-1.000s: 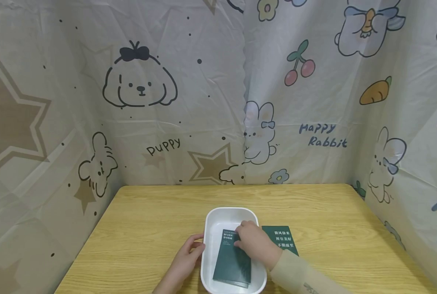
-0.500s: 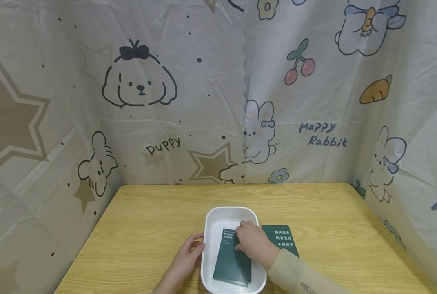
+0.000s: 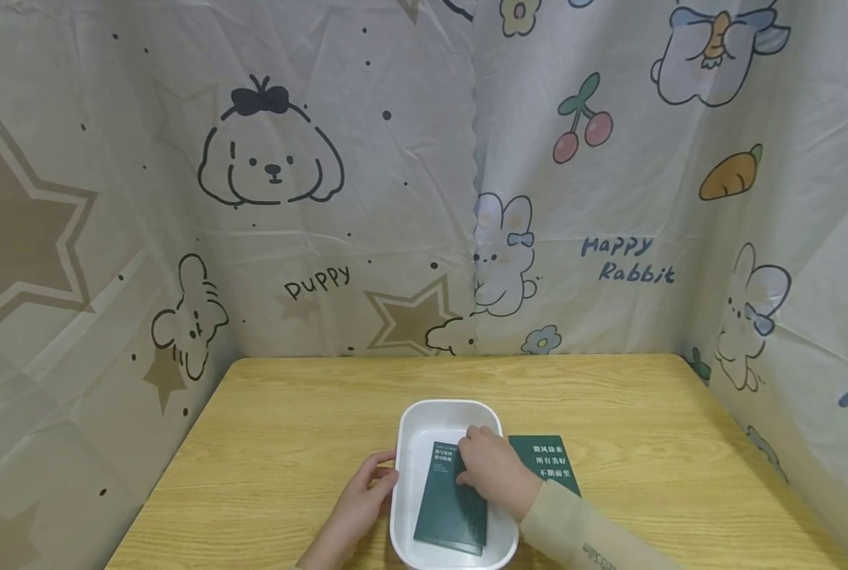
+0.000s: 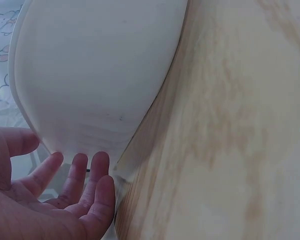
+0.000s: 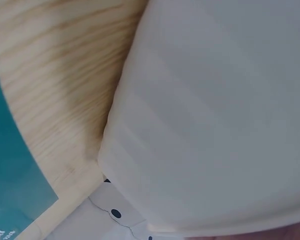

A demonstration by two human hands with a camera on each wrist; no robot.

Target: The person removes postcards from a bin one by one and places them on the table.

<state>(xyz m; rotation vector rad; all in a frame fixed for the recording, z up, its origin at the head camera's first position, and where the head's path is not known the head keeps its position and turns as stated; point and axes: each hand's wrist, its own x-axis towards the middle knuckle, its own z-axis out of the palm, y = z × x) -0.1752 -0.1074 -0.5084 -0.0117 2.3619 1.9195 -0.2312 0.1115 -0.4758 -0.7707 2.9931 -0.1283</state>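
A white plastic tray (image 3: 411, 427) stands on the wooden table near its front edge. Inside lies a dark green booklet (image 3: 448, 511) with small pale print, a lighter layer showing under its lower edge. My right hand (image 3: 498, 471) reaches over the tray's right rim and pinches the booklet near its upper right, the thumb on the cover; the fingertips are partly hidden. My left hand (image 3: 359, 499) rests its fingertips against the tray's left outer wall (image 4: 100, 75), the thumb beside the rim in the left wrist view. In the right wrist view the tray wall (image 5: 215, 110) hides the right fingers.
A second green booklet (image 3: 543, 455) with larger white characters lies on the table (image 3: 288, 427) right of the tray, partly under the right forearm. Its corner (image 5: 15, 175) shows in the right wrist view. Printed cloth (image 3: 395, 198) hangs around the table's back and sides.
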